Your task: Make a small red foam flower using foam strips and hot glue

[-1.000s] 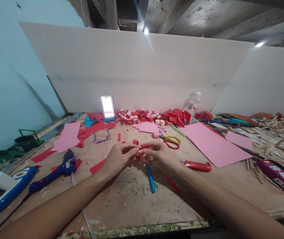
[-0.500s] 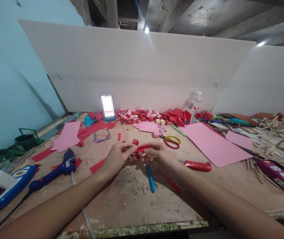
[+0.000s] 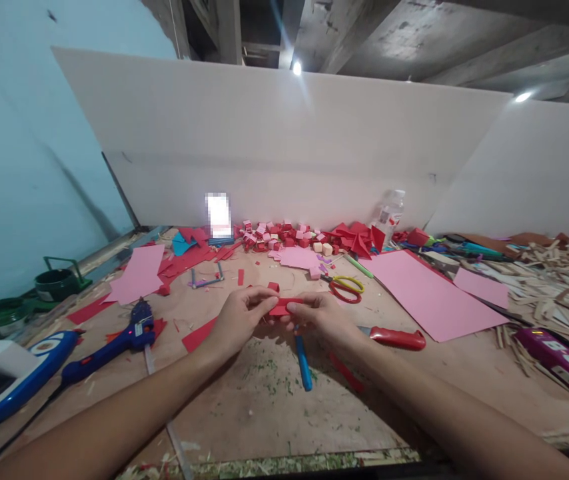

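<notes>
Red paper is what it's all about right now: a small red paper strip (image 3: 281, 307) is up between the person's two hands, just above the wooden tabletop (image 3: 249, 430). The left hand (image 3: 244, 315) has its left end pinched between thumb and fingers, and the right hand (image 3: 320, 316) has the other end, thumb pressed on the near side. So both hands are gripping the same little piece.

What's changed: a second ago the strip was pretty much a thin edge-on sliver, and half a second later more red was showing. Now a broad flat face points back at the wearer. Looks to me like it got turned or opened out a bit, which would mean the piece is being shaped or lined up in the fingers, not put down. Can't tell if there's a crease in it, too small.

Right behind the strip sits a small folded red paper piece (image 3: 273, 287). A slim tool with a blue handle (image 3: 304, 363) lies just under the right hand, and a knife with a chunky red handle (image 3: 397, 338) is beside that wrist. Yellow-and-red-handled scissors (image 3: 347, 287) lie further back, near a pile of little red and pink paper cubes (image 3: 287, 235). None of those have budged.
</notes>
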Demonstrator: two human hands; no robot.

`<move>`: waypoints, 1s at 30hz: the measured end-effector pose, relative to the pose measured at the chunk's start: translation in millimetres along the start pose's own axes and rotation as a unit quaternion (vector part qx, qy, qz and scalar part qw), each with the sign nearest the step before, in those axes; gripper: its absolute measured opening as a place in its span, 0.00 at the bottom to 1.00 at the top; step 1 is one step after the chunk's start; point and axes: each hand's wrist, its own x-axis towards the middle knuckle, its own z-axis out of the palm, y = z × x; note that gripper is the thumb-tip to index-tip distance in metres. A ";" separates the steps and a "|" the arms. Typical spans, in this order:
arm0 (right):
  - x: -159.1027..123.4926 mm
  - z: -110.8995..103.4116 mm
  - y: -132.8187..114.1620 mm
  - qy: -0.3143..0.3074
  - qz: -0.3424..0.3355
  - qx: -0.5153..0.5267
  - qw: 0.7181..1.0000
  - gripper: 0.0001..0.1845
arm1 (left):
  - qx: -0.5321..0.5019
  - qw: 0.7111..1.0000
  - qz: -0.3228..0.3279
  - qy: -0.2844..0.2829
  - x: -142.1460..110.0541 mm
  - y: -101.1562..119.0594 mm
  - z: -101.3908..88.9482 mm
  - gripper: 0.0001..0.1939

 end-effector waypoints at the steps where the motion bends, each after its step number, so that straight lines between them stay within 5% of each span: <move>1: 0.3 -0.2 -0.2 0.006 -0.001 0.000 1.000 0.20 | -0.002 1.000 0.010 0.012 -0.4 0.1 -0.2 0.14; 6: 1.4 -3.0 -1.5 0.036 -0.019 0.014 0.999 0.20 | 0.036 0.996 0.073 0.027 -3.6 5.8 -2.3 0.10; 12: 4.2 -5.9 4.8 0.028 -0.020 0.034 0.999 0.22 | 0.023 0.998 0.053 -0.012 -4.0 3.0 0.3 0.10; 30: -1.8 0.2 0.3 -0.028 -0.032 0.032 0.999 0.23 | 0.025 0.997 0.073 0.028 -2.2 8.4 -0.2 0.06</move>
